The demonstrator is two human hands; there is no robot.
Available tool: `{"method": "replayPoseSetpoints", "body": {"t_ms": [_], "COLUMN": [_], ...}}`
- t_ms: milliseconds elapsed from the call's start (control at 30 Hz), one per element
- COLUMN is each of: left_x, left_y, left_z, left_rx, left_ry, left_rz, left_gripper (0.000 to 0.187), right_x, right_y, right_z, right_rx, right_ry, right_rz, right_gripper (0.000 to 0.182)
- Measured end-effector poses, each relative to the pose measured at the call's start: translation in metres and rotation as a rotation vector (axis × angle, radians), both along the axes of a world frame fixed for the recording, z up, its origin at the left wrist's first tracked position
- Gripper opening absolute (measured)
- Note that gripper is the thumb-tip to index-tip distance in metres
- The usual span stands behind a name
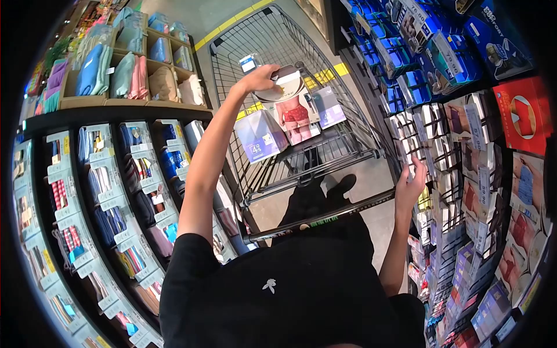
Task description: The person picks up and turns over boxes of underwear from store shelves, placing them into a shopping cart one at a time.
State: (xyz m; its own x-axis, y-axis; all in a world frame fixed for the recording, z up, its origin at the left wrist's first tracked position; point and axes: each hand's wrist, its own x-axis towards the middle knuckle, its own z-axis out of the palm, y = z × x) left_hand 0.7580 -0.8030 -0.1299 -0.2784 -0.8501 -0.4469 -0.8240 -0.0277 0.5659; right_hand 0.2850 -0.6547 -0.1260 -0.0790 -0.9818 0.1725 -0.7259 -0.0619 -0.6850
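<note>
My left hand (261, 80) reaches into the shopping cart (255, 191) and grips the top of an underwear box (296, 113) with red briefs pictured on its front. That box stands tilted between a pale purple-and-white package (260, 136) on its left and a similar package (332, 107) on its right. A small blue-and-white package (248, 62) shows beyond my left hand. My right hand (411, 184) is raised at the right end of the cart handle (319, 220), beside the hanging packages (432, 156). Its fingers are apart with nothing visible in them.
On the left, a shelf holds bins of folded textiles (133, 75) above rows of packaged socks (107, 180). Blue boxes (412, 35) and a red box (522, 113) hang at the upper right. Yellow floor lines (232, 23) run past the cart.
</note>
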Motion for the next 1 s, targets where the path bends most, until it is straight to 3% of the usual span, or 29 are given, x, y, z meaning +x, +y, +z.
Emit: {"method": "replayPoseSetpoints", "body": {"t_ms": [100,167,267,367,500,833,933,1000], "left_x": [0.006,0.015,0.012,0.021,0.023,0.05,0.051,0.05], "left_y": [-0.007,-0.013,-0.02,-0.02,-0.025,-0.021,-0.026,-0.028], "left_z": [-0.048,-0.09,-0.116,-0.155,-0.165,-0.239,-0.245,-0.247], "left_rx": [0.003,0.024,0.237,0.295,0.511,0.545,0.555,0.414], "left_ry": [0.045,0.033,0.133,0.244,0.179,0.224,0.168,-0.051], "left_rz": [0.026,0.014,0.036,0.071,0.109,0.086,0.047,-0.006], "left_gripper": [0.049,0.052,0.06,0.06,0.067,0.068,0.068,0.071], "right_x": [0.0,0.004,0.007,0.013,0.023,0.035,0.035,0.034], "right_y": [-0.001,-0.001,-0.005,-0.007,-0.016,-0.02,-0.02,-0.02], "right_z": [-0.013,-0.01,-0.006,0.003,0.012,0.002,-0.001,-0.002], "right_rx": [0.063,0.022,0.052,0.1,0.11,0.125,0.14,0.094], "right_ry": [-0.019,0.056,0.074,0.142,0.169,0.185,0.19,0.229], "right_rz": [-0.069,-0.031,-0.015,-0.024,-0.018,-0.052,-0.059,-0.041], "right_gripper": [0.025,0.026,0.025,0.024,0.024,0.017,0.017,0.018]}}
